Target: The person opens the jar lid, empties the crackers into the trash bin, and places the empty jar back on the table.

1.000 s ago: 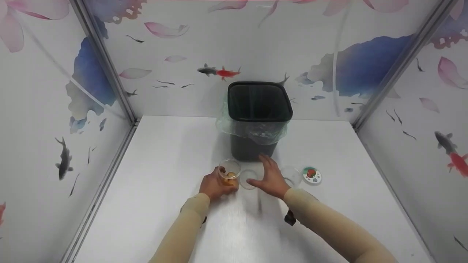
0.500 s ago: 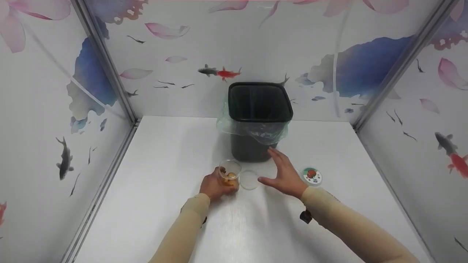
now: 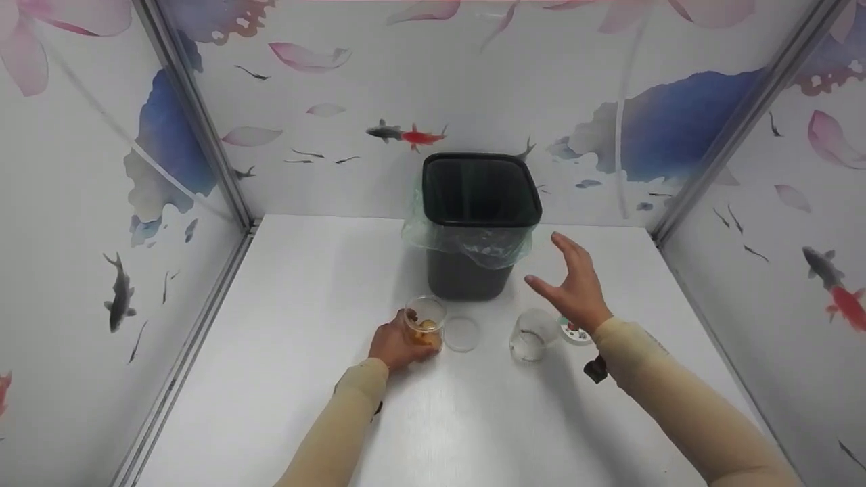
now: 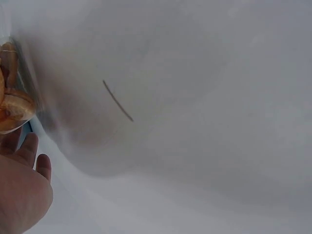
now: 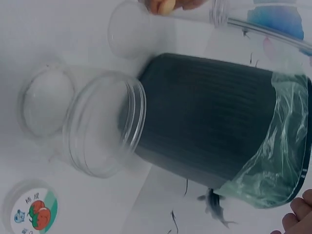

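Observation:
My left hand (image 3: 396,346) grips a clear plastic jar (image 3: 426,314) with several orange-brown pieces (image 3: 426,331) at its bottom. The jar stands uncapped on the white table. In the left wrist view the pieces (image 4: 17,105) look rounded and glossy through the wall, beside the left hand (image 4: 24,192). A clear disc-shaped lid (image 3: 462,334) lies just right of that jar. Farther right stands a second clear jar (image 3: 528,346), uncapped and with nothing in it. My right hand (image 3: 578,287) is raised behind it, thumb and fingers spread and holding nothing.
A dark bin (image 3: 467,270) with a pale green bag (image 3: 497,247) folded over its rim stands at the back centre. A round lid with a tomato-like picture (image 5: 36,212) lies right of the second jar. Printed walls (image 3: 311,176) enclose the table (image 3: 304,304).
My right hand has moved right, then up and back from beside the clear lid, uncovering the second jar. It now partly covers the printed lid. My left hand has stayed on its jar.

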The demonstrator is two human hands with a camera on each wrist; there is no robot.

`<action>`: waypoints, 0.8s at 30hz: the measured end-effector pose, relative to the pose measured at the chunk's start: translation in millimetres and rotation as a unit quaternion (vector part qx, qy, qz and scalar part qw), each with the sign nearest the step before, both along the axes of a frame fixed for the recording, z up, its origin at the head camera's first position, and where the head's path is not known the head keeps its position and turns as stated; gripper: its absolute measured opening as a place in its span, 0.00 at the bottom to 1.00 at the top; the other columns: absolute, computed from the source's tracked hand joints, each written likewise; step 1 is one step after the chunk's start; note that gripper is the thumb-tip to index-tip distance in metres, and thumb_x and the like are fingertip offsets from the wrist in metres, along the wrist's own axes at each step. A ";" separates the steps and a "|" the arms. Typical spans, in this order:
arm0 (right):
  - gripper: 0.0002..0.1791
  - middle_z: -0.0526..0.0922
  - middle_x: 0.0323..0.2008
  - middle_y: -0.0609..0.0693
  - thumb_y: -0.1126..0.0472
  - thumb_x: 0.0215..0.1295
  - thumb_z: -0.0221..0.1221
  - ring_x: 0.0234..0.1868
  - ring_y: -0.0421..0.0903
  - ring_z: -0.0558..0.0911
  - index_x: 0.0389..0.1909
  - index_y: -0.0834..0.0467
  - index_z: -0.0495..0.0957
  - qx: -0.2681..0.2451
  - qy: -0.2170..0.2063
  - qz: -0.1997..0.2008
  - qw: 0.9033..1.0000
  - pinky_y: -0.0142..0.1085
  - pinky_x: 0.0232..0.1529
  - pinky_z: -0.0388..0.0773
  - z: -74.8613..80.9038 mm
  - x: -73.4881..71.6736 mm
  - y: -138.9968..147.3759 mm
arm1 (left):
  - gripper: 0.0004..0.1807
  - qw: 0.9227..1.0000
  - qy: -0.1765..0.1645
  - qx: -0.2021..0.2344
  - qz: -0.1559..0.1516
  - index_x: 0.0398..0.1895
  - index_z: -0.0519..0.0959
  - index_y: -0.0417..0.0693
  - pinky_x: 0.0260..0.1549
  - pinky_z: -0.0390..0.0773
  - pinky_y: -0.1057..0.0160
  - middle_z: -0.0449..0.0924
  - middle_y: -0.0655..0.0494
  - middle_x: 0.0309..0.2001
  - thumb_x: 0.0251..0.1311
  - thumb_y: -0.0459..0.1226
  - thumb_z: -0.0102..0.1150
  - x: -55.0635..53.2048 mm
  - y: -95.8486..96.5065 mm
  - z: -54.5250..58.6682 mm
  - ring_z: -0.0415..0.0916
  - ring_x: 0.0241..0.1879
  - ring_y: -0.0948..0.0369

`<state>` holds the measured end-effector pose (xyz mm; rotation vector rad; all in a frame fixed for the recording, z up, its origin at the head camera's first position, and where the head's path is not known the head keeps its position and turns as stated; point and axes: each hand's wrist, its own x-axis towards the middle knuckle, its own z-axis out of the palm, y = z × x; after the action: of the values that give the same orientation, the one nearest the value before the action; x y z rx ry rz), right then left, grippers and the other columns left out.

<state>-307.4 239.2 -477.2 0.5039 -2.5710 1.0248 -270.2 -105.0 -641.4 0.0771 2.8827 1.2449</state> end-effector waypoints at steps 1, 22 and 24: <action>0.50 0.61 0.73 0.57 0.43 0.57 0.71 0.73 0.58 0.57 0.75 0.58 0.59 -0.003 -0.005 -0.006 1.000 0.58 0.70 0.54 2.0 -4.9 2.7 | 0.48 1.000 -0.003 -0.001 0.001 0.62 0.69 0.49 0.56 0.74 0.54 0.80 0.51 0.54 0.37 0.56 0.80 0.0 0.3 -0.3 0.77 0.51 0.55; 0.60 0.50 0.77 0.61 0.30 0.57 0.63 0.76 0.60 0.50 0.79 0.59 0.47 0.016 -0.128 -0.016 0.992 0.57 0.72 0.48 31.8 -85.3 4.1 | 0.47 1.000 0.003 0.003 -0.013 0.62 0.69 0.47 0.54 0.75 0.54 0.81 0.53 0.52 0.39 0.55 0.79 0.5 -1.2 3.0 0.78 0.50 0.55; 0.61 0.50 0.77 0.61 0.30 0.56 0.63 0.76 0.60 0.50 0.79 0.59 0.46 0.013 -0.137 -0.011 0.990 0.57 0.72 0.48 34.0 -90.2 1.1 | 0.47 1.000 0.008 0.001 -0.015 0.62 0.69 0.46 0.53 0.76 0.54 0.81 0.52 0.51 0.40 0.55 0.79 0.9 -1.6 3.6 0.79 0.50 0.55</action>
<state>-397.6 240.3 -443.2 0.3620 -2.8243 1.1248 -269.3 -106.6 -637.8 0.1307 2.8821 1.2480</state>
